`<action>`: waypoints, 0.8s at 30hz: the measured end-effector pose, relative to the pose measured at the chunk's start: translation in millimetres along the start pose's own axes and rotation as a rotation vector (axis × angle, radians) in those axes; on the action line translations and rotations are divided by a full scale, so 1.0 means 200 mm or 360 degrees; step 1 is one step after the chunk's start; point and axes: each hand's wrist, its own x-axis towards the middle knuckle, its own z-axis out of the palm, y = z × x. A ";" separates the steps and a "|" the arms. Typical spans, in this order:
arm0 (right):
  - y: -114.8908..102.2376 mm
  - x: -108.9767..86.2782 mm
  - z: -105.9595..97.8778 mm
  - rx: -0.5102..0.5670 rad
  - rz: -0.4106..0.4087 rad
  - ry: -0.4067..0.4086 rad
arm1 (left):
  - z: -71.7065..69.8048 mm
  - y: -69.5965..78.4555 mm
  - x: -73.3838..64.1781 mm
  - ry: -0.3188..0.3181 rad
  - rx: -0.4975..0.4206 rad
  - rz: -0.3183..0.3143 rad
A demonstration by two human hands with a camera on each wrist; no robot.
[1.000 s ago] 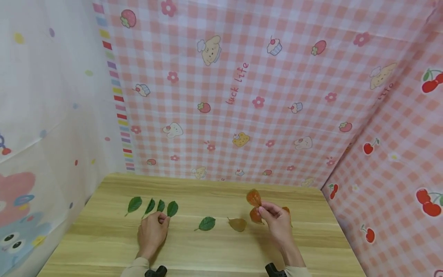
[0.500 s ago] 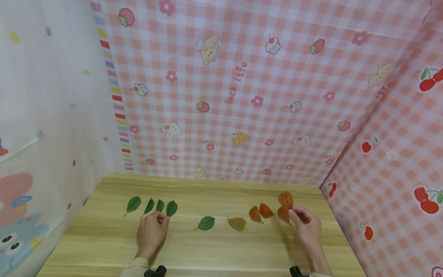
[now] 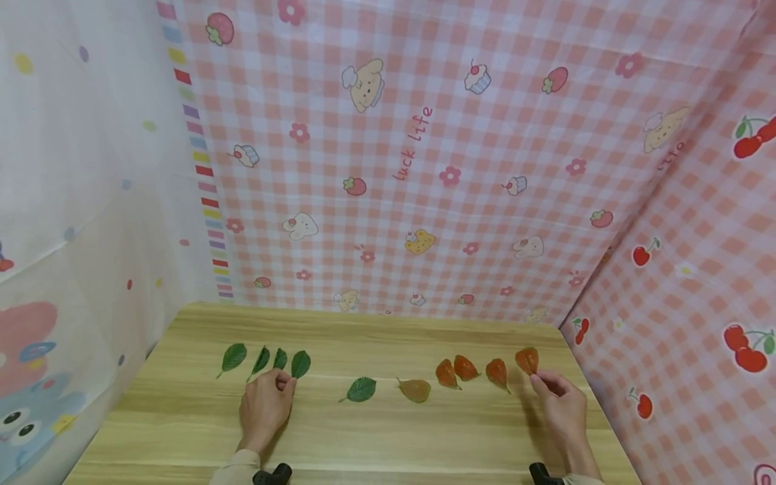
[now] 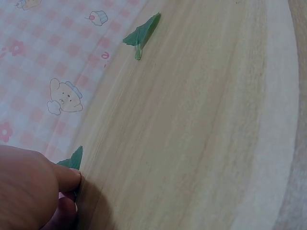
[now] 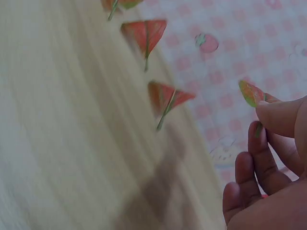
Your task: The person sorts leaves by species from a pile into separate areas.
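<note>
My right hand [image 3: 564,407] pinches the stem end of an orange-red leaf [image 3: 527,360] above the table's right side; the right wrist view shows this leaf [image 5: 250,92] between thumb and forefinger. Left of it lie three more orange-red leaves, the nearest being a single leaf [image 3: 496,372]. On the left, my left hand [image 3: 265,411] rests low on the table, thumb and forefinger pinching the base of a green leaf [image 3: 301,364]. In the left wrist view the fingers partly hide that leaf [image 4: 73,159]. Several green leaves [image 3: 233,357] lie in that row.
Mid-table lie a lone green leaf [image 3: 361,389] and a yellow-brown leaf [image 3: 415,390]. The wooden table [image 3: 364,444] meets a pink checked cloth [image 3: 388,202] at the back. Cloths also hang along both sides.
My right hand has moved right with orange-red leaves. Of the two it carried, one now lies on the table and the other is still in the fingers. My left hand stays put.
</note>
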 end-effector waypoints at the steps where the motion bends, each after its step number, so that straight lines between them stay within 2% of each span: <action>1: 0.01 0.01 0.00 -0.0007 -0.0014 0.0007 | 0.00 0.00 0.00 0.0000 -0.0001 0.0000; 6: 0.09 0.05 0.00 -0.0117 -0.0088 0.0020 | 0.00 0.00 0.00 -0.0004 -0.0009 0.0009; 12: 0.16 0.09 0.02 -0.0210 -0.0024 0.0005 | 0.00 -0.01 0.00 -0.0004 0.0002 0.0011; 24: 0.19 0.10 0.06 -0.0326 -0.0035 -0.0019 | 0.00 0.00 0.00 0.0004 -0.0003 0.0014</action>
